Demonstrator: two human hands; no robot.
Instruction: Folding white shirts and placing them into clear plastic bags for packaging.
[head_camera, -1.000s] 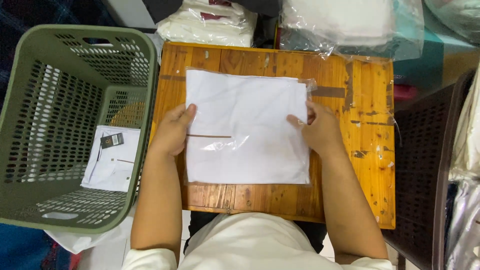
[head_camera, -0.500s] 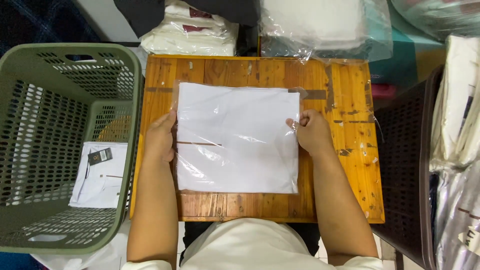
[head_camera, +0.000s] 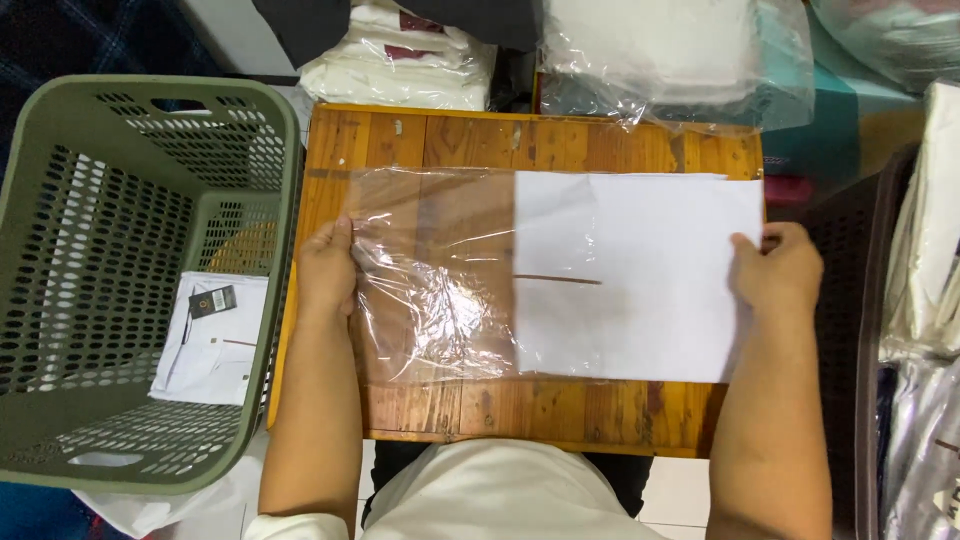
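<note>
Here, head view, listed against the wooden table (head_camera: 600, 145): a small rectangular top of orange-brown planks, worn and scuffed, its near edge partly covered by the person's body.

Item one: clear plastic bag (head_camera: 430, 290), thin, glossy, wrinkled, lying flat across the table's left half, the wood showing through it.

Item two: white folded garment (head_camera: 635, 275), a smooth flat rectangle with a short dark line near its left edge. It lies on the table's right half, its right edge reaching past the table's edge. Whether its left part sits inside the bag's mouth is hard to make out.

Left hand (head_camera: 328, 265): closed on the bag's left edge, thumb on top, fingers tucked under the film. Right hand (head_camera: 780, 272): closed on the garment's right edge, fingers curled over it.

Left of the table: green plastic basket (head_camera: 130, 150), perforated walls, holding one bagged white garment (head_camera: 210, 340) with a dark tag. Beyond the table's far edge: stacks of bagged white cloth (head_camera: 660, 50), cut off by the frame. Right of the table: dark basket (head_camera: 850, 300), mostly out of view.
</note>
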